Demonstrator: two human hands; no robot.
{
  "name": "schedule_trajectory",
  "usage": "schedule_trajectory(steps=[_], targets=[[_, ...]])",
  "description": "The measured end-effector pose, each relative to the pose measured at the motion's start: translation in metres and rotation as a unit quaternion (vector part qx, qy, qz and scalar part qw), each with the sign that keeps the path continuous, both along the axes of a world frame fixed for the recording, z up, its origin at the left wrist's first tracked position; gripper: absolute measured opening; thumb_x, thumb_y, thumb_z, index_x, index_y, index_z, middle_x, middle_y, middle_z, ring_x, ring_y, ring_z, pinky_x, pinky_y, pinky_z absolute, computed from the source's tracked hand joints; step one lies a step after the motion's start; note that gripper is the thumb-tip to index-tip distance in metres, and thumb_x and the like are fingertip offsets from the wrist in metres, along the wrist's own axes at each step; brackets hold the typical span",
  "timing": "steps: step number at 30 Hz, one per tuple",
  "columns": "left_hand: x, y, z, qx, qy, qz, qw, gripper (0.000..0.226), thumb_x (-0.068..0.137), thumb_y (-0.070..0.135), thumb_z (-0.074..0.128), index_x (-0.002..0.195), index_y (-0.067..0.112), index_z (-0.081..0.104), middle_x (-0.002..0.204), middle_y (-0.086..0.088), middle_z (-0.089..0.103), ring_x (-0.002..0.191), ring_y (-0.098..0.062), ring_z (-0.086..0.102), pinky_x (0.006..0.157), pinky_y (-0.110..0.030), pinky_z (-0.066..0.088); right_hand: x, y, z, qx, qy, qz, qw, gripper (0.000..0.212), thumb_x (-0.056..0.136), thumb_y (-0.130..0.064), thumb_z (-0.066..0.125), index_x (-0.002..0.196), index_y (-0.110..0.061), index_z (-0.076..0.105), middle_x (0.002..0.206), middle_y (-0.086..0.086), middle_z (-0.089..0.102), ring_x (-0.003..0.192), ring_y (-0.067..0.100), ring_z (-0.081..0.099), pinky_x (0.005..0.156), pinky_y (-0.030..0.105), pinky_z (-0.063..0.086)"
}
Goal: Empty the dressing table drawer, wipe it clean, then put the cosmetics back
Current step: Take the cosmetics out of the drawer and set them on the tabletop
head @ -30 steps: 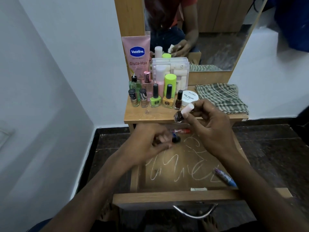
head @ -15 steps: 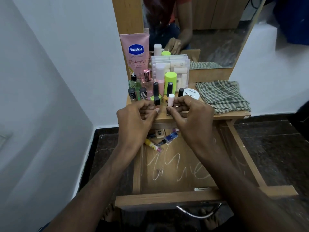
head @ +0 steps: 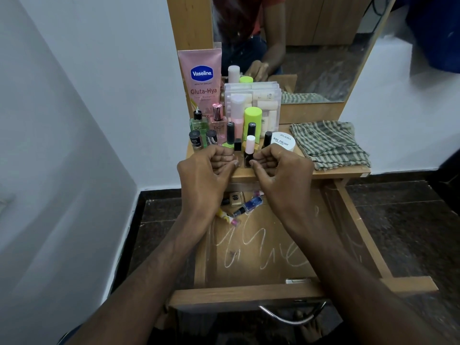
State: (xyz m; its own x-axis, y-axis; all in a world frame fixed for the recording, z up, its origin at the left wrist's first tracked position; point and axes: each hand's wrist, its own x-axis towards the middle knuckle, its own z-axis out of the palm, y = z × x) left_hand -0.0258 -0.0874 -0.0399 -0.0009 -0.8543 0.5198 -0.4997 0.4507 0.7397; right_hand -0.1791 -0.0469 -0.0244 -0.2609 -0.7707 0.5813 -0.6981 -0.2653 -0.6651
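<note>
The drawer [head: 249,295] is pulled open, its wooden floor marked with white scribbles. At its back left lie a tan nail polish bottle [head: 235,197], a blue tube [head: 251,204] and a yellow-pink tube [head: 227,216]. Both hands are at the front edge of the tabletop [head: 343,171]. My left hand [head: 209,170] curls its fingertips against a small black-capped bottle [head: 237,146]. My right hand [head: 281,168] pinches the base of a white-capped nail polish bottle [head: 249,145]. Both bottles stand upright on the tabletop.
Several cosmetics crowd the tabletop's left: a pink Vaseline tube [head: 202,78], a clear box [head: 256,98], a lime bottle [head: 252,118], a white jar [head: 283,141]. A checked cloth [head: 328,143] lies at the right. Mirror behind, wall at left, dark floor around.
Both hands rose from the drawer to the tabletop, each carrying a small bottle. They have now set the two bottles down upright in front of the other cosmetics.
</note>
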Motion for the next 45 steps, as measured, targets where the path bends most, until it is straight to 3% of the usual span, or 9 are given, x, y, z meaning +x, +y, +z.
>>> schedule_trajectory(steps=[17,20,23,28,33,36,39,42,45], targets=[[0.011,0.007,0.007,-0.057,-0.005,0.003,0.998,0.022,0.087,0.032,0.088,0.105,0.022,0.080,0.088,0.020,0.073,0.087,0.006,0.071,0.074,-0.007,0.056,-0.045,0.031,0.018,0.123,0.091,0.025,0.988,0.011,0.083,-0.022,0.088,0.086,-0.023,0.078,0.075,-0.016,0.070,0.066,-0.001,0.067,0.068,0.010,0.056],[0.017,0.015,0.007,-0.131,-0.100,-0.152,0.974,0.015,0.091,0.029,0.084,0.102,0.020,0.079,0.092,0.013,0.075,0.086,0.004,0.070,0.074,-0.005,0.054,-0.068,0.044,0.011,0.285,0.222,0.008,0.932,0.009,0.086,-0.026,0.084,0.086,-0.025,0.075,0.081,-0.008,0.070,0.079,0.007,0.067,0.077,0.030,0.061],[0.011,0.019,-0.006,-0.030,-0.238,-0.282,0.929,0.015,0.091,0.031,0.082,0.103,0.022,0.080,0.093,0.011,0.076,0.078,0.002,0.070,0.069,-0.017,0.060,-0.078,0.056,0.001,0.402,0.342,-0.002,0.849,0.011,0.090,-0.019,0.077,0.100,-0.018,0.073,0.100,0.004,0.067,0.097,0.025,0.067,0.083,0.041,0.059],[0.002,0.017,-0.030,0.110,-0.372,-0.200,0.900,0.017,0.090,0.029,0.081,0.104,0.032,0.071,0.091,0.013,0.065,0.074,0.004,0.058,0.069,-0.023,0.055,-0.088,0.076,-0.003,0.520,0.405,0.002,0.752,0.039,0.079,-0.027,0.087,0.109,-0.022,0.062,0.107,0.002,0.053,0.097,0.024,0.063,0.071,0.034,0.048],[-0.001,0.017,-0.036,0.154,-0.416,-0.121,0.888,0.015,0.093,0.039,0.077,0.098,0.026,0.071,0.091,0.006,0.069,0.079,-0.006,0.065,0.074,-0.032,0.061,-0.086,0.076,-0.015,0.564,0.384,0.054,0.729,0.024,0.089,-0.031,0.080,0.107,-0.022,0.065,0.107,0.000,0.065,0.095,0.017,0.068,0.084,0.035,0.059],[-0.004,0.020,-0.038,0.139,-0.446,-0.091,0.879,0.025,0.093,0.047,0.075,0.103,0.024,0.071,0.096,0.003,0.070,0.086,-0.014,0.069,0.077,-0.037,0.062,-0.091,0.067,-0.016,0.555,0.251,0.128,0.783,0.012,0.096,-0.031,0.074,0.094,-0.028,0.063,0.097,-0.001,0.070,0.084,0.013,0.069,0.073,0.026,0.055],[-0.007,0.021,-0.041,0.115,-0.466,-0.070,0.875,0.027,0.093,0.050,0.074,0.104,0.026,0.070,0.097,0.003,0.071,0.085,-0.013,0.069,0.069,-0.029,0.055,-0.094,0.058,-0.011,0.461,-0.101,0.205,0.858,0.017,0.097,-0.026,0.072,0.110,-0.015,0.073,0.099,0.007,0.079,0.084,0.020,0.076,0.070,0.026,0.061],[-0.007,0.022,-0.041,0.091,-0.479,-0.048,0.872,0.026,0.091,0.050,0.075,0.100,0.027,0.071,0.095,0.003,0.072,0.085,-0.014,0.069,0.065,-0.027,0.042,-0.091,0.051,-0.005,0.361,-0.345,0.270,0.823,0.029,0.095,-0.022,0.074,0.120,-0.007,0.074,0.111,0.015,0.078,0.091,0.022,0.073,0.076,0.029,0.064],[-0.007,0.023,-0.041,0.089,-0.478,-0.038,0.873,0.019,0.091,0.045,0.075,0.097,0.027,0.072,0.093,0.004,0.072,0.085,-0.015,0.069,0.067,-0.029,0.050,-0.083,0.047,-0.004,0.319,-0.399,0.279,0.813,0.035,0.093,-0.026,0.074,0.121,-0.006,0.073,0.108,0.020,0.077,0.088,0.024,0.073,0.075,0.030,0.064]])
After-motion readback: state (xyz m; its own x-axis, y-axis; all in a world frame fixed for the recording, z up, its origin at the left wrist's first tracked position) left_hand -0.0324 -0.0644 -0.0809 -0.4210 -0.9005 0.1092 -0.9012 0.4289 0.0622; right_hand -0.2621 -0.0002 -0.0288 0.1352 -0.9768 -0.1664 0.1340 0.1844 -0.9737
